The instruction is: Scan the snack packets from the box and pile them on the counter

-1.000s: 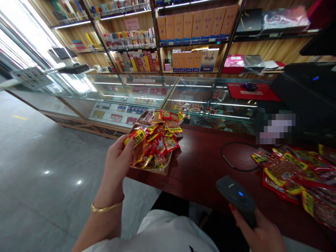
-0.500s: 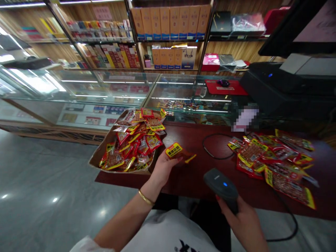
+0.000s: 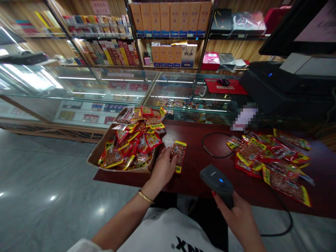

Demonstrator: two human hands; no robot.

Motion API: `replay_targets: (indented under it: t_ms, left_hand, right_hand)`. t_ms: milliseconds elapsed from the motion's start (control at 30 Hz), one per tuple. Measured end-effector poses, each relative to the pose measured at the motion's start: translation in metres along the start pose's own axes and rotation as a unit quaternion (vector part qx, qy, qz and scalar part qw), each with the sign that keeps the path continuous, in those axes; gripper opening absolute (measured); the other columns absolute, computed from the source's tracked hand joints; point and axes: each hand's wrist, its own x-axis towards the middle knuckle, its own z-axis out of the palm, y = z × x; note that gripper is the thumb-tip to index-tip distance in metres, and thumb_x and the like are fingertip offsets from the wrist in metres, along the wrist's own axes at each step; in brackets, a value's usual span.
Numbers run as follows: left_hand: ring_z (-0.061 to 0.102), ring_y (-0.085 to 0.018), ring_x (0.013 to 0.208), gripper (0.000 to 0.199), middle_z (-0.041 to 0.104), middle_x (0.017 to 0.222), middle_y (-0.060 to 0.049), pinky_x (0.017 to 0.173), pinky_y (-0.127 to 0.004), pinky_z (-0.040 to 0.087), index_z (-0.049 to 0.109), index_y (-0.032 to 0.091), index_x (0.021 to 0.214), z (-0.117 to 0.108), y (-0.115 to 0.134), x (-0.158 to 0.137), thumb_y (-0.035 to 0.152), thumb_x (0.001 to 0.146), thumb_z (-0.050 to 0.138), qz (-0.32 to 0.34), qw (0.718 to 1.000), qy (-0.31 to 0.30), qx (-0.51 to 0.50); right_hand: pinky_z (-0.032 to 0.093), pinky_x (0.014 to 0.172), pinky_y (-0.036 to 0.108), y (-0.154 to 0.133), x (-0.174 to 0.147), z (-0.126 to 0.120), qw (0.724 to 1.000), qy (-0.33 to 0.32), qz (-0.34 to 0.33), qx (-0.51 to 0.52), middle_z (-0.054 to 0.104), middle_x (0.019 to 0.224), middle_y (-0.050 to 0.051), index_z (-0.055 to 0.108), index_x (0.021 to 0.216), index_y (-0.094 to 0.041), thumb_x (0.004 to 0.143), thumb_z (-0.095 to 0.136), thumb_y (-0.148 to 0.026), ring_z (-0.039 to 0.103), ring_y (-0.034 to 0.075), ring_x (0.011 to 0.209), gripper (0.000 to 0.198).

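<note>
My left hand (image 3: pixel 165 164) grips the left edge of a small snack packet (image 3: pixel 179 156), red with yellow ends and a clear window showing brown food. The packet's barcode side faces up, over the dark red counter. Just left of this hand stands an open cardboard box (image 3: pixel 97 154) heaped with similar snack packets (image 3: pixel 136 134). In my right hand (image 3: pixel 240 213) is a black barcode scanner (image 3: pixel 216 180) with a blue light, its fingers wrapped round the handle. The scanner's head points towards the packet but stays apart from it.
Loose snack packets (image 3: pixel 273 157) lie piled at the counter's right. A black cable (image 3: pixel 210 152) loops across the counter (image 3: pixel 194 140). Behind are a glass display case (image 3: pixel 126 87), a mouse (image 3: pixel 223 82) on a red mat, and a dark monitor (image 3: pixel 278 35).
My left hand has turned the packet from its yellow printed end to its barcode side and lowered it towards the counter. The scanner has shifted slightly left and up.
</note>
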Motion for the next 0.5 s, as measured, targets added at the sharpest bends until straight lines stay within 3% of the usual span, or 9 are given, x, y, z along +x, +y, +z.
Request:
replay_targets:
  t_ms: [100,200,333,500]
  left_hand:
    - [0.035,-0.042,0.148,0.071,0.049,0.153,-0.022,0.118,-0.057,0.033,0.042,0.009,0.150,0.005,0.019,0.005,0.041,0.091,0.066,-0.016,0.990,-0.022,0.137]
    - [0.040,-0.039,0.145,0.074,0.049,0.153,-0.020,0.120,-0.057,0.027,0.035,0.012,0.153,0.009,0.028,0.012,0.030,0.090,0.067,0.011,0.981,-0.060,0.183]
    - [0.058,-0.030,0.127,0.075,0.061,0.139,-0.018,0.111,-0.044,0.040,0.030,0.015,0.155,0.005,0.034,0.020,0.017,0.089,0.064,0.034,0.976,-0.111,0.185]
    - [0.059,-0.035,0.121,0.090,0.059,0.134,-0.021,0.099,-0.041,0.047,0.031,0.012,0.153,-0.005,0.036,0.028,0.036,0.080,0.077,-0.020,0.962,-0.109,0.249]
  right_hand:
    - [0.062,0.072,0.034,0.000,0.000,0.001,1.000,-0.007,-0.009,-0.001,0.082,0.078,0.009,0.076,0.098,-0.020,0.087,0.058,-0.055,0.079,0.029,0.071,0.040]
    - [0.062,0.076,0.036,-0.003,-0.002,0.000,1.000,-0.002,-0.011,-0.005,0.081,0.075,0.009,0.077,0.100,-0.019,0.088,0.057,-0.054,0.079,0.030,0.069,0.041]
    - [0.063,0.075,0.036,-0.005,-0.002,-0.002,1.000,-0.002,-0.013,-0.008,0.080,0.070,0.007,0.077,0.101,-0.020,0.087,0.057,-0.052,0.078,0.029,0.065,0.040]
    - [0.063,0.074,0.035,-0.003,-0.004,-0.001,1.000,0.006,-0.025,-0.002,0.082,0.079,0.007,0.076,0.099,-0.021,0.087,0.058,-0.049,0.079,0.029,0.072,0.036]
